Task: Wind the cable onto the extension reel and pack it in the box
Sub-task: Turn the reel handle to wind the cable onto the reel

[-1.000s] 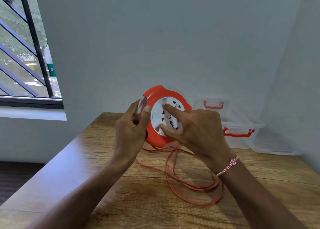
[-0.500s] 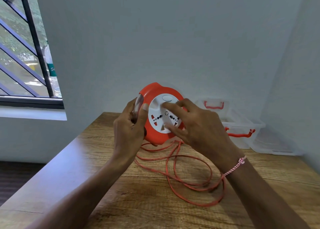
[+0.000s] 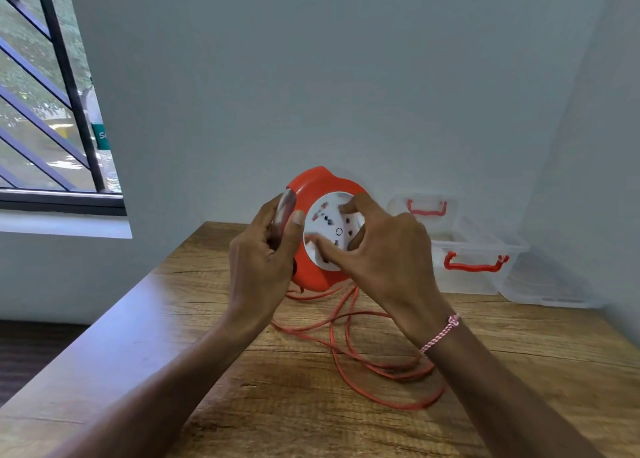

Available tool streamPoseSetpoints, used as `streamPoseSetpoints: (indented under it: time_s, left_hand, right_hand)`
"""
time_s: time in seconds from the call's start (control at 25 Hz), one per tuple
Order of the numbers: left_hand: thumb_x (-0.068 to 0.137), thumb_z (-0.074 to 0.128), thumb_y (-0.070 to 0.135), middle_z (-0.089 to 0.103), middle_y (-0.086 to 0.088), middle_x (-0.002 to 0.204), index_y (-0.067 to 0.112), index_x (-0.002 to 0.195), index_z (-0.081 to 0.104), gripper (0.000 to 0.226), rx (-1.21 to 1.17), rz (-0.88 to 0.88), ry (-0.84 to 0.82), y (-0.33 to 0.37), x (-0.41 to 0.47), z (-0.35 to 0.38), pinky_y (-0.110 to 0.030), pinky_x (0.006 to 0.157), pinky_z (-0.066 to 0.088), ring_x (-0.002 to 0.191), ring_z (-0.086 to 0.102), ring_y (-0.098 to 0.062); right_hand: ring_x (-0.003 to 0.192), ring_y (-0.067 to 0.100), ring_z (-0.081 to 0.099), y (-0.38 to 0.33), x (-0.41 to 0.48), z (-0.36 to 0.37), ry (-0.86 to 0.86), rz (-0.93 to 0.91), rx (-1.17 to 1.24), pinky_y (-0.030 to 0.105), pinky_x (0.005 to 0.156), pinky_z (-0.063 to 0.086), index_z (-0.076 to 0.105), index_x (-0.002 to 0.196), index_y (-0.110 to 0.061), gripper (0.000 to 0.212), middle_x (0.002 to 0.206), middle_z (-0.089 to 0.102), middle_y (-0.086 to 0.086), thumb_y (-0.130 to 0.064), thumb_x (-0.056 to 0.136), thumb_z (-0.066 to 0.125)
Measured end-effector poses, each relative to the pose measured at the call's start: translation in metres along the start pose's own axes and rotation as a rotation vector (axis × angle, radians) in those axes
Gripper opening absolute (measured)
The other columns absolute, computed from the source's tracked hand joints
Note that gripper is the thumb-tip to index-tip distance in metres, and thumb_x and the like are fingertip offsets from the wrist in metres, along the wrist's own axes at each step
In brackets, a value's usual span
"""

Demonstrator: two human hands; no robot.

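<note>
Two hands on one orange extension reel [image 3: 311, 184], held upright over the far half of the wooden table [image 3: 173, 353], white socket face [image 3: 332, 222] turned toward the camera. Contact between its lower edge and the tabletop: impossible to tell. Gripped at the left edge by the left hand [image 3: 263, 260], thumb laid along the front rim, fingers wrapped behind over a clear, blurred part. Grasped on the face by the right hand [image 3: 388, 250], fingers curled, index tip near the top of the white disc, thumb at its lower left. Several loose loops of orange cable [image 3: 346, 364] lying on the tabletop below and to the right of the reel, rising to its underside, partly hidden behind the right wrist. Pink-and-white string bracelet [image 3: 440, 333] on that wrist. Clear plastic box [image 3: 478, 246] with red handles at the far right corner of the table, against the wall, behind the right hand and apart from the reel. Barred window [image 3: 52, 111] at upper left.
</note>
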State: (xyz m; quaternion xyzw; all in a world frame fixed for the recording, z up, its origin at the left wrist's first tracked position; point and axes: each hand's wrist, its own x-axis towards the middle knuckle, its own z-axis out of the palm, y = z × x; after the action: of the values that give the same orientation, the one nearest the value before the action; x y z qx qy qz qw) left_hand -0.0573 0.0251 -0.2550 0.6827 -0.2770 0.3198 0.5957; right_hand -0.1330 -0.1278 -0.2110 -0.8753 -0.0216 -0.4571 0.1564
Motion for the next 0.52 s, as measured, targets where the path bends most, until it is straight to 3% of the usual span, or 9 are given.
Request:
streamPoseSetpoints:
  time_s: [0.12,0.16,0.24,0.32,0.44,0.52]
  left_hand:
    - [0.1,0.046,0.074,0.076,0.015,0.089,0.057,0.14,0.049,0.044,0.002,0.031,-0.014,0.002,0.0,0.0,-0.034,0.054,0.065,0.072,0.079,-0.009]
    - [0.1,0.046,0.075,0.076,0.026,0.09,0.055,0.14,0.05,0.046,-0.001,0.026,-0.021,0.002,0.001,0.001,-0.027,0.055,0.065,0.076,0.079,-0.003]
    - [0.097,0.046,0.078,0.073,0.039,0.093,0.046,0.143,0.052,0.056,-0.021,-0.012,-0.025,0.004,0.002,0.001,-0.018,0.059,0.063,0.081,0.079,0.003]
    - [0.097,0.048,0.076,0.073,0.04,0.094,0.042,0.143,0.054,0.058,-0.047,-0.033,-0.015,0.004,0.004,0.0,-0.017,0.061,0.062,0.082,0.079,0.003]
    - [0.103,0.053,0.061,0.073,0.04,0.096,0.049,0.137,0.054,0.036,-0.068,-0.024,0.008,0.003,0.005,-0.003,-0.016,0.061,0.062,0.083,0.079,0.003]
    - [0.102,0.054,0.059,0.073,0.042,0.099,0.051,0.136,0.052,0.035,-0.087,-0.037,0.005,0.004,0.006,-0.004,-0.014,0.063,0.061,0.087,0.079,0.005]
  right_hand:
    - [0.053,0.007,0.072,-0.005,0.003,0.008,-0.06,0.472,0.488,0.022,0.05,0.058,0.059,0.102,-0.027,0.055,0.082,0.077,-0.007,-0.073,0.076,0.074]
    - [0.053,0.007,0.072,-0.004,0.004,0.007,-0.072,0.503,0.528,0.024,0.053,0.059,0.059,0.1,-0.027,0.054,0.081,0.078,-0.005,-0.072,0.076,0.075]
    - [0.06,0.004,0.07,0.004,0.004,0.004,-0.011,0.3,0.283,0.023,0.059,0.059,0.061,0.101,-0.026,0.053,0.082,0.075,-0.007,-0.073,0.079,0.072]
    - [0.069,0.008,0.068,0.013,0.004,-0.004,0.059,-0.038,0.015,0.025,0.058,0.058,0.061,0.114,-0.023,0.053,0.098,0.073,-0.005,-0.068,0.086,0.067]
    - [0.076,0.02,0.072,0.022,0.007,-0.012,-0.107,-0.353,-0.211,0.033,0.054,0.06,0.047,0.144,-0.032,0.058,0.129,0.065,0.001,-0.059,0.095,0.062]
    - [0.079,0.025,0.075,0.023,0.006,-0.013,-0.14,-0.467,-0.328,0.033,0.053,0.059,0.043,0.153,-0.035,0.064,0.132,0.067,0.007,-0.053,0.095,0.066]
